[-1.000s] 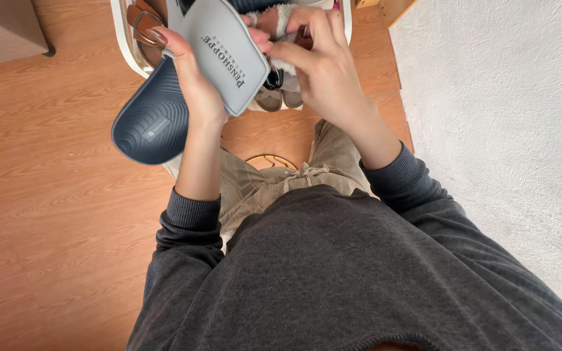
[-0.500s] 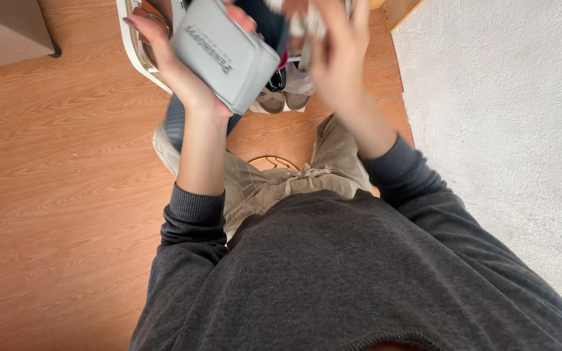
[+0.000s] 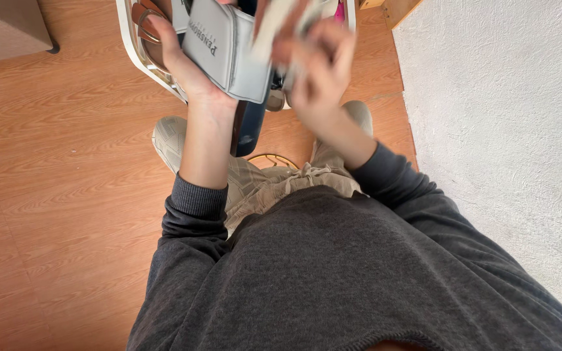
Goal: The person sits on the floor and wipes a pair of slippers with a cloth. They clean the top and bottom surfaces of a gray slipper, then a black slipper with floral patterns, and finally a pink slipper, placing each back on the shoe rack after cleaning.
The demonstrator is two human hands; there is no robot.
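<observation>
From where I watch, the near part of the frame is all dark grey sweater [image 3: 333, 273], and above it the beige drawstring trousers [image 3: 274, 182] and two pale shoes, the left shoe [image 3: 167, 133] now plainly showing at centre left and the toe of the right shoe [image 3: 359, 110] just past the right forearm. Half a second back only one shoe edge was visible, so the view has tipped a little.

Further up, my left hand [image 3: 190, 71] is clamped on the grey slide sandal [image 3: 226, 49], thumb up its near side, palm under the broad strap. A second ago the sandal lay flat enough that its dark ribbed sole filled the left of centre; now it has been turned on edge, the sole reduced to a dark blue sliver [image 3: 252, 123] hanging down beside the wrist. The sandal sits at top centre, over the rim of the white basket [image 3: 134, 52].

My right hand [image 3: 317, 62] is blurred with motion. It has swung from a raised, spread pose to a position just right of the sandal, fingers curled around something pale and fluffy [image 3: 274, 29]; I take it to be gripping that piece, though the blur keeps me from naming it.

Farthest off, the basket still holds a brown strapped sandal [image 3: 144, 19] at upper left. I judge the grey slide is being handled together with the pale item above the basket, not yet set down.
</observation>
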